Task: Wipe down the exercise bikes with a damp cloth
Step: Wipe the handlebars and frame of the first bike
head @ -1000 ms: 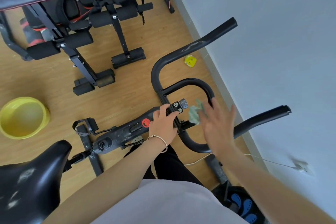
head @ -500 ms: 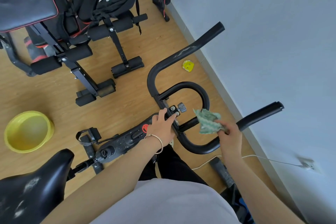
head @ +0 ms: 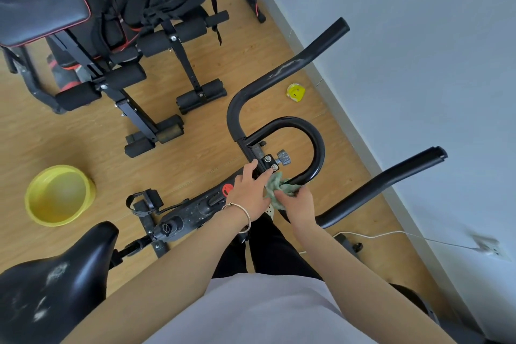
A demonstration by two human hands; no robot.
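Found the right hand point(head: 297, 204) curled round a bunched green cloth point(head: 279, 188), holding it at the lower bend of the exercise bike's handlebar point(head: 317, 145), just beside the stem clamp point(head: 267, 160). Contact between cloth and bar partly hidden by the fingers, so recorded as apparent only. Found the left hand point(head: 248, 190) lying on the stem below that clamp, fingers fairly straight, grasping nothing, fingertips touching the cloth's edge. Compared with half a second earlier: cloth then held clear of the bar, out to the right of the clamp, and now brought in and down against the metal. Left hand unmoved over the same interval. Judged as the opening of a wiping stroke at the base of the inner loop, with little of the bar yet covered. Noted pale streaks on the upper grip arm point(head: 287, 68) and smudges on the saddle point(head: 55, 274), suggesting much of the bike left to do. Noted a yellow basin point(head: 33, 198) on the wooden floor, well apart to the left, probably for rinsing. Advised next: draw the cloth along the loop, keeping the steadying hand out of its path.
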